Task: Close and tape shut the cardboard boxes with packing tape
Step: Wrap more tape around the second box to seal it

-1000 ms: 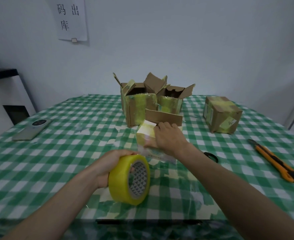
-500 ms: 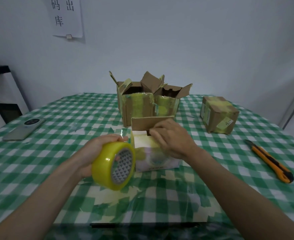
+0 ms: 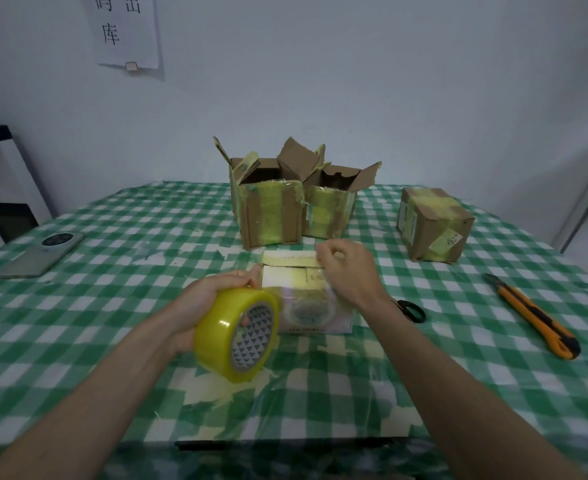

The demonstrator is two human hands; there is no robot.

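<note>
flap now folded down | left hand (image 3: 204, 299) grips tape roll (image 3: 239, 336) | right hand (image 3: 349, 271) pinches box flap (image 3: 291, 259) | checked tablecloth (image 3: 119, 306), white wall (image 3: 355, 81)

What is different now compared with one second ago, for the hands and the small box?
The left hand keeps gripping the tape roll, now raised beside the small box. The right hand has shifted to the box's back flap. The open boxes stayed.

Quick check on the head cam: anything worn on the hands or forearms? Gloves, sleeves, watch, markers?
Nothing worn that shows. The left hand and right hand are bare: no gloves, and no rings that I can make out. Both forearms are bare down to the frame's bottom edge, with no sleeve cuff, watch, band or marker in view. Upper arms are out of frame.
</note>
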